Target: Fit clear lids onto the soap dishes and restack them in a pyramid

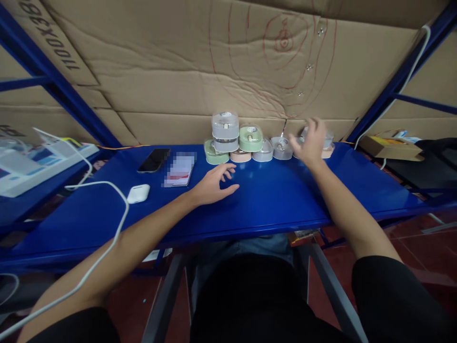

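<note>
My left hand (217,184) is just above the blue tabletop (271,195), fingers bent and apart, holding nothing. My right hand (311,144) reaches over the right end of a row of small lidded plastic boxes. Its fingers are spread, and whether it touches a box behind it cannot be made out. Clear lids top the boxes: a green box (216,153) at the left end, grey boxes (225,126) stacked beside it, another green box (251,138) on the second level, a pink box (241,156) and a grey box (263,151) below. A separate grey box (282,148) sits left of my right hand.
A dark phone (154,160), a phone with a lit screen (180,169) and a white earbud case (139,194) lie on the left. A white cable (123,224) crosses over my left arm. Cardboard (160,85) stands behind, between blue frame posts (76,95).
</note>
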The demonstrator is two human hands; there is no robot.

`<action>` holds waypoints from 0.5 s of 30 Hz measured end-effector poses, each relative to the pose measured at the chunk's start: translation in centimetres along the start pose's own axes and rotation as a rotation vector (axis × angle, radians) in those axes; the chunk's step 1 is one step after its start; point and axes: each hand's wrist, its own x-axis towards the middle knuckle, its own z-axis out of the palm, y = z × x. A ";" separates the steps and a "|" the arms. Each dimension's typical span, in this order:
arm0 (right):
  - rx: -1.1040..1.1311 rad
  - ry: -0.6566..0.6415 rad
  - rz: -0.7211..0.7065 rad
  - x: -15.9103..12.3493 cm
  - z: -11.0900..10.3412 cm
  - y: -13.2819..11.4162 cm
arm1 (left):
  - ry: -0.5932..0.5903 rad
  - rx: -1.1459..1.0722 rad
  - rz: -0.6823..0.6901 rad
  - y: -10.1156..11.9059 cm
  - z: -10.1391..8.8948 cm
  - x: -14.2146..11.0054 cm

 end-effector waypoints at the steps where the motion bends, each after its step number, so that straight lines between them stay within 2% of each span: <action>1: 0.043 -0.045 -0.070 -0.4 0.3 -2.0 | -0.001 0.004 0.002 0.0 0.0 0.0; 4: 0.151 -0.153 -0.152 -1.6 1.2 -7.9 | 0.003 0.013 0.007 0.1 0.1 0.0; 7: 0.248 -0.171 -0.174 -1.0 1.4 -12.6 | 0.008 0.010 0.013 0.1 0.2 0.0; 11: 0.356 -0.163 -0.155 2.5 1.7 -18.2 | 0.013 0.007 0.030 0.0 0.3 0.0; 15: 0.422 -0.258 -0.083 6.2 4.3 -23.9 | 0.016 0.027 0.036 0.1 0.1 0.0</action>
